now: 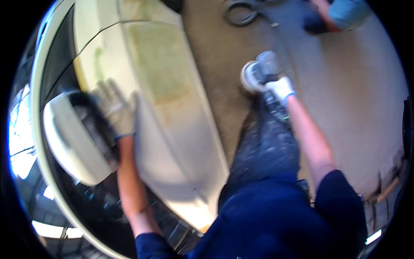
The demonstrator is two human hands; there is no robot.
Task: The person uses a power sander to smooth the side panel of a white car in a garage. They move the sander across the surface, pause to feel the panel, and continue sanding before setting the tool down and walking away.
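Observation:
My left hand (114, 108), in a light work glove, lies with fingers spread on or just over the white car door (168, 134), right beside the side mirror (75, 138). Motion blurs its fingertips. On the right, my gloved right hand (281, 89) is wrapped round the body of a power sander (264, 71), held away from the car and above the floor. The sander has a round pale pad and a grey canister-like part. Forward of my left hand, the door panel bears a yellowish-green sanded patch (157, 60).
Beyond the sander, a coiled hose (242, 13) lies on the concrete floor (345, 99). Another person (345, 15) is partly in view at the far right. The car's dark side window (60, 64) runs along the left.

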